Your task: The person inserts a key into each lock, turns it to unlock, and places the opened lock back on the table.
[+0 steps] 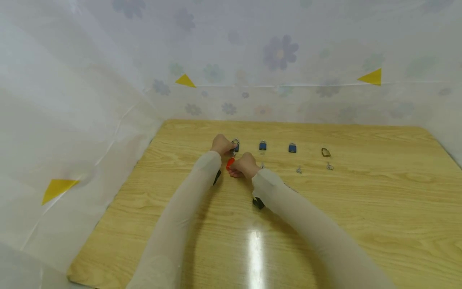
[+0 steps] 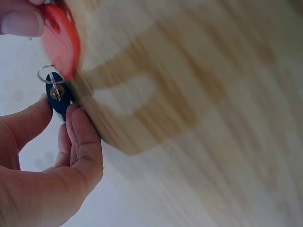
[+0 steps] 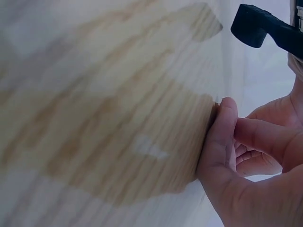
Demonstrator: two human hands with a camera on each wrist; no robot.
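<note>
My left hand (image 1: 224,145) pinches a small blue padlock (image 2: 58,98) between thumb and fingers at the left end of a row of locks. A key on a metal ring (image 2: 46,74) sits in its keyhole. A red key tag (image 2: 61,38) hangs from that ring, and my right hand (image 1: 239,167) holds the tag just in front of the lock. In the right wrist view, my right hand's fingers (image 3: 229,137) are curled against the wooden table (image 3: 104,118), and what they hold is hidden.
Two more blue padlocks (image 1: 262,145) (image 1: 292,148) and a brass padlock (image 1: 326,152) stand in a row to the right, each with a small key (image 1: 298,170) in front. Floral plastic sheeting (image 1: 108,100) walls the table's left and back.
</note>
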